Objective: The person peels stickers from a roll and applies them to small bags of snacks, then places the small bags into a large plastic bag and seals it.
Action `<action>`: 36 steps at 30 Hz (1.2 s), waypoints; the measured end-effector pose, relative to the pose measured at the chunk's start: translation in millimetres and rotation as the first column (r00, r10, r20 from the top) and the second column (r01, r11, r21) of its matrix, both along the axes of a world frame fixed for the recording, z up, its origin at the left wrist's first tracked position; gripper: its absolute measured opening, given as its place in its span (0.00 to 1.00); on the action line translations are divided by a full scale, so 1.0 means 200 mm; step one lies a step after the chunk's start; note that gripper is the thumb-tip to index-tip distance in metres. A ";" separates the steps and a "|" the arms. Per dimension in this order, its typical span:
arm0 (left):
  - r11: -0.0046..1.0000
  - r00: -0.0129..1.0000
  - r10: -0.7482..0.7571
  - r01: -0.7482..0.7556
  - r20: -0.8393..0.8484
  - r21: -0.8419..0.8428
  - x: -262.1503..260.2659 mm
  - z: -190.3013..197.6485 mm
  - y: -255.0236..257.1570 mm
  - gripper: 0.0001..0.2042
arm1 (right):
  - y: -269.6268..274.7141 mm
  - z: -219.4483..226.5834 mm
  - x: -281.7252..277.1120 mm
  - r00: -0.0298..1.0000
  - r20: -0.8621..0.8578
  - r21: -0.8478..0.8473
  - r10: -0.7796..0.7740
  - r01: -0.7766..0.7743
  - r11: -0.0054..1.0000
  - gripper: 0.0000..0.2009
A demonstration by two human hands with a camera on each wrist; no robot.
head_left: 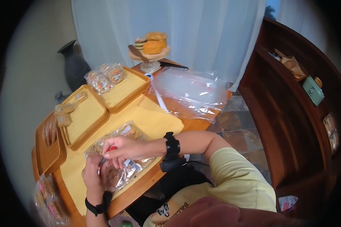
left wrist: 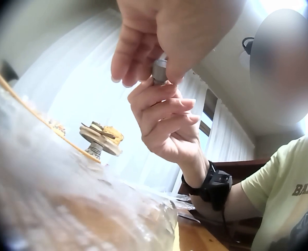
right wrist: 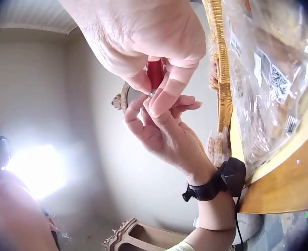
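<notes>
My right hand [head_left: 122, 146] pinches the red part of a small red and grey cylinder [right wrist: 154, 73] between thumb and fingers. At its grey end [left wrist: 159, 69], my left hand [head_left: 93, 174] grips it with thumb and fingertips, so the hands meet around it. Its exact kind cannot be told, as the fingers cover much of it. Below both hands lies a clear plastic bag [head_left: 140, 163] of packaged food, with white printed labels and a QR code [right wrist: 278, 82]. The bag rests on a yellow cloth [head_left: 159, 118] near the table's front edge.
Wicker-edged trays [head_left: 119, 105] with wrapped treats stand at the back left. Empty clear bags [head_left: 189, 89] lie at the back right, near a cake stand [head_left: 150, 67]. Another filled bag [head_left: 51, 200] sits at the left corner. A dark wooden shelf [head_left: 288, 125] rises at right.
</notes>
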State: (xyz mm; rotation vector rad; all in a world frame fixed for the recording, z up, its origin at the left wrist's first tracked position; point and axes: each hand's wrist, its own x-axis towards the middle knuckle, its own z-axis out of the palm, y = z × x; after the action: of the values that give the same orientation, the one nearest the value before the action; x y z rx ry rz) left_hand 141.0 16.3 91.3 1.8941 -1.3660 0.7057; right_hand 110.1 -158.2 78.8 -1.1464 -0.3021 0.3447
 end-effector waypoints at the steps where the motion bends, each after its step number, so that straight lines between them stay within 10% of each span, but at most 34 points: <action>1: 0.999 0.999 0.034 -0.034 -0.008 0.010 0.01 -0.02 0.01 0.12 | 0.01 0.01 0.00 0.999 0.013 0.036 -0.046 0.045 0.998 0.09; 5: 0.999 1.000 0.018 -0.017 0.010 -0.041 0.05 -0.07 0.03 0.11 | 0.02 0.04 0.01 0.985 0.160 -0.014 -0.061 0.064 0.998 0.08; 8: 0.988 0.948 -0.039 -0.011 -0.317 -0.155 0.03 -0.08 0.03 0.08 | 0.02 0.06 0.02 0.956 0.269 -0.098 -0.115 0.146 0.984 0.08; 11: 0.909 0.529 -0.390 0.088 -0.753 -0.408 -0.01 -0.02 0.00 0.04 | 0.00 0.09 0.04 0.531 0.846 -0.339 -0.046 0.601 0.724 0.08; 12: 0.907 0.532 -0.380 0.052 -0.757 -0.419 0.00 -0.01 0.01 0.04 | -0.02 0.11 0.05 0.371 0.927 -0.321 0.057 0.706 0.632 0.07; 14: 0.908 0.268 -0.414 0.053 -0.870 -0.416 0.02 0.00 0.01 0.06 | -0.05 0.17 0.05 0.372 0.919 -0.367 0.130 0.688 0.626 0.07; 16: 0.911 0.265 -0.395 -0.015 -0.880 -0.413 0.07 0.00 0.03 0.07 | -0.10 0.22 0.04 0.366 0.912 -0.399 0.184 0.692 0.601 0.07; 18: 0.924 0.271 -0.337 -0.089 -0.902 -0.372 0.14 -0.02 0.07 0.08 | -0.16 0.24 0.03 0.761 0.621 -0.696 0.187 0.427 0.577 0.07; 21: 0.955 0.323 -0.230 -0.106 -0.918 -0.277 0.17 -0.06 0.05 0.09 | -0.17 0.23 0.02 0.952 0.267 -0.815 0.148 0.141 0.563 0.05; 22: 0.956 0.316 -0.240 -0.088 -0.918 -0.280 0.18 -0.08 0.05 0.08 | -0.19 0.19 0.04 0.882 0.359 -0.884 0.304 0.216 0.415 0.04; 25: 0.974 0.371 -0.185 -0.053 -0.910 -0.220 0.17 -0.09 0.03 0.08 | -0.18 0.10 0.04 0.694 0.573 -0.811 0.437 0.400 0.428 0.06; 36: 0.982 0.396 -0.167 -0.018 -0.903 -0.189 0.17 -0.12 0.03 0.09 | -0.10 0.10 0.01 0.738 0.489 -0.871 0.465 0.388 0.301 0.06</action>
State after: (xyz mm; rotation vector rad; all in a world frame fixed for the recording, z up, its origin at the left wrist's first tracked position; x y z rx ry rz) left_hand 175.7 22.3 68.2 1.5970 -0.5873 -0.3292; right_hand 111.4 -178.8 99.5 -2.5613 -0.8739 0.0777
